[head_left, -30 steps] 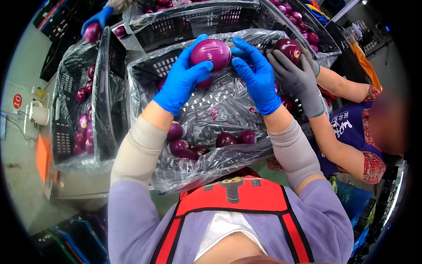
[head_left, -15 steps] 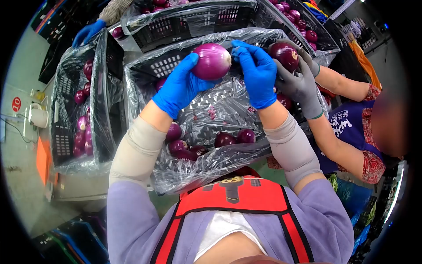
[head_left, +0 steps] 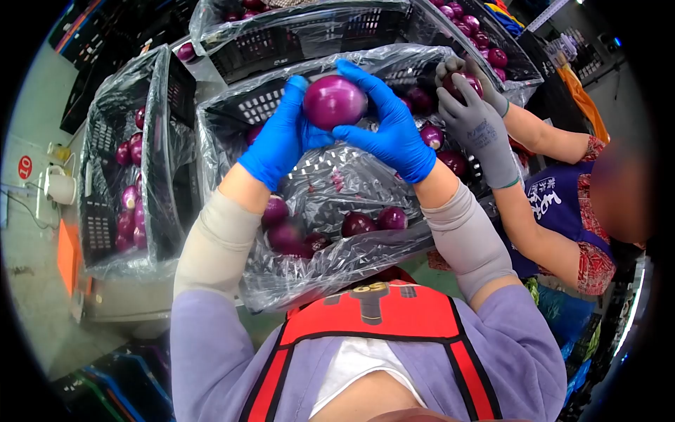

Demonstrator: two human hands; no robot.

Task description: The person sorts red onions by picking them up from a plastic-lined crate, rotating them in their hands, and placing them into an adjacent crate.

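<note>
Crate (head_left: pixel 261 105) middle passable, onions (head_left: pixel 358 224) nearside, co-worker's hands (head_left: pixel 481 133) right

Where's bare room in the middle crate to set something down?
Mid-liner, seen between left hand, right hand and front onion pair; just purple scraps there. Crowded: front-left onions; right end, onions near co-worker's hands.
</note>
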